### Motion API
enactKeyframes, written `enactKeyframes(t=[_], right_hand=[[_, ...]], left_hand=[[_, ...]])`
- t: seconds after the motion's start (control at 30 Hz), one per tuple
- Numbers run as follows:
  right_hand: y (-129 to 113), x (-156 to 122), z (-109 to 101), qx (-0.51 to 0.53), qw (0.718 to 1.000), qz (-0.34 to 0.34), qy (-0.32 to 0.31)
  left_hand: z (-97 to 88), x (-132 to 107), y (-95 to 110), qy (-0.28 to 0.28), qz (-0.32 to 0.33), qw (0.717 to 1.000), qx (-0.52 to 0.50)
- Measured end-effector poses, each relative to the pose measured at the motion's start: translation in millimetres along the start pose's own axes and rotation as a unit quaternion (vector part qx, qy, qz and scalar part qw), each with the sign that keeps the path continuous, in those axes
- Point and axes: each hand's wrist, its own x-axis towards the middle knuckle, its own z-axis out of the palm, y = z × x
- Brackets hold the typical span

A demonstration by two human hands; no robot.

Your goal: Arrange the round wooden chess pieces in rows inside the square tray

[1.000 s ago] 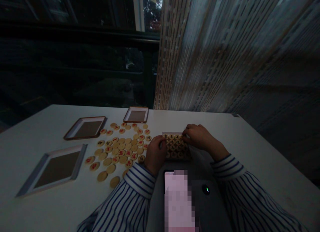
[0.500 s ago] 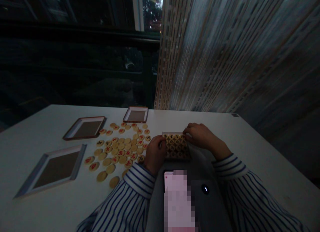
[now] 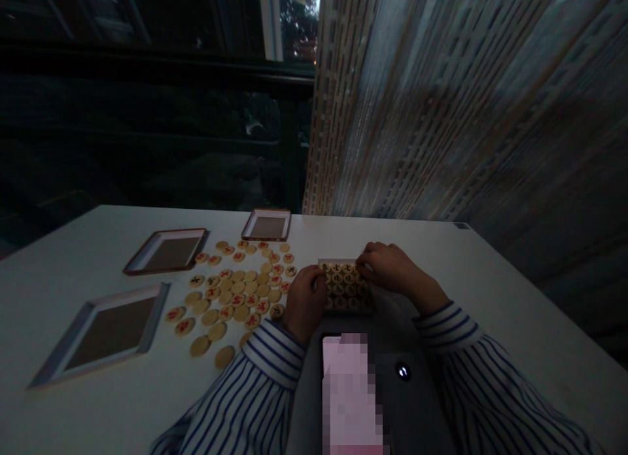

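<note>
A small open box (image 3: 350, 310) in front of me holds rows of round wooden Chinese chess pieces (image 3: 347, 278), with black characters facing up. My left hand (image 3: 305, 301) is curled around the box's left side, thumb and forefinger bent at its upper left corner. At the upper right corner, the fingers of my right hand (image 3: 387, 266) are closed together over the end of the top row. Whatever lies between those fingertips is hidden. Many loose Chinese chess pieces (image 3: 238, 287) spread to the left of my left hand, some blank side up, others with red or black characters.
Three shallow trays or lids lie on the white table (image 3: 490, 291): one at near left (image 3: 157, 319), another behind it (image 3: 203, 242), a third at the back (image 3: 265, 237). A lit phone (image 3: 346, 389) sits below the box. A string curtain (image 3: 373, 114) hangs beyond the table.
My right hand has shifted slightly left and its fingertips sit lower over the box's upper right corner. My left hand, the box and the loose pieces have stayed put.
</note>
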Motion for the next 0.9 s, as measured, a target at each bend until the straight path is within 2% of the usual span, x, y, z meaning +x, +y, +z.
enactKeyframes(t=[0.4, 0.6, 0.9], right_hand=[[3, -1, -3, 0.014, 1.000, 0.001, 0.003], [10, -6, -2, 0.041, 0.999, -0.025, -0.002], [5, -6, -1, 0.044, 0.997, -0.057, -0.020]], left_hand=[[-0.4, 0, 0, 0.003, 0.010, 1.000, 0.004], [0.9, 0, -2, 0.002, 0.005, 1.000, -0.003], [-0.5, 0, -2, 0.005, 0.014, 1.000, 0.007]])
